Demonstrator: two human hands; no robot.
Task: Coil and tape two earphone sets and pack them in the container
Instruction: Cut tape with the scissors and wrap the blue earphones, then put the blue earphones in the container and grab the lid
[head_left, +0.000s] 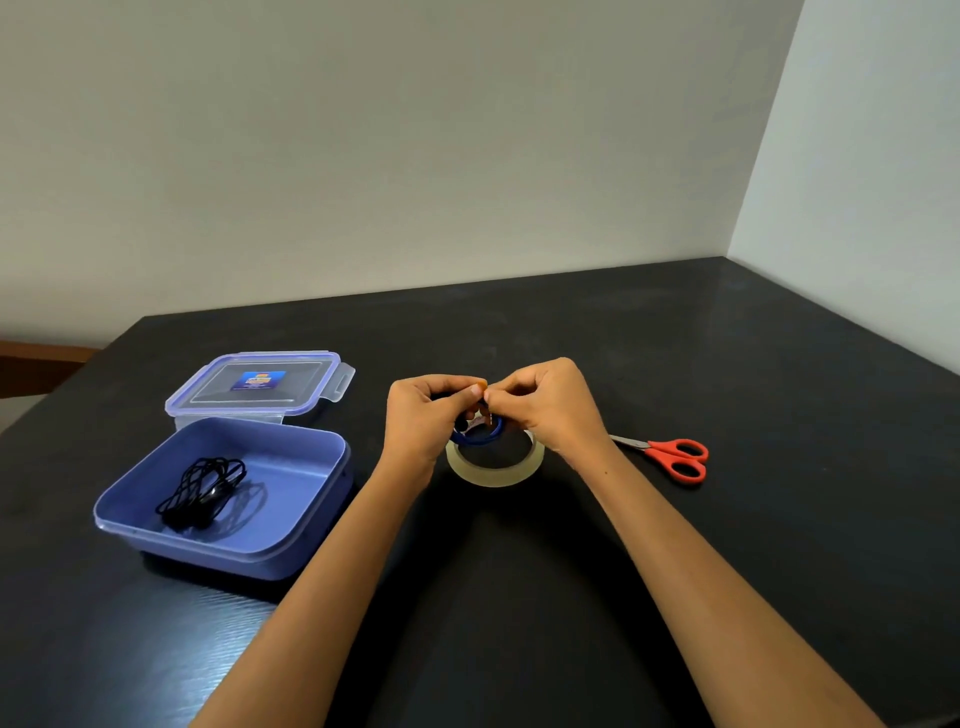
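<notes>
The open blue container (306, 499) sits on the dark worktop (779, 519) well to the left of the tape roll (493, 475). It holds one thing, a bundle of black earphones (205, 491), with the cord gathered into loose overlapping loops. The bundle lies on the container floor toward the wall farthest from the tape roll. The lid (291, 397) lies flat on the worktop, also left of the tape roll but farther back, touching or just behind the container's rear wall. It is clear with a blue rim, has a small dark-blue label in the middle, and a locking flap sticks out on the side facing the tape roll.

The second set, the blue earphones (480, 440), is held in the air directly above the tape roll and overlaps its far edge in this view. The cord is wound into a small round coil, and only the lower arc shows below the fingers. A pale glossy bit sits inside the coil; whether it is tape cannot be told.

Both hands meet over the tape roll. The left hand (426, 415) has its fingers curled, with thumb and fingertips pinching the top of the blue coil. The right hand (550, 405) pinches the same spot from the other side, and the fingertips of the two hands touch.

The tape roll is clear and lies flat. Red-handled scissors (675, 457) lie to its right, blades pointing toward it.
</notes>
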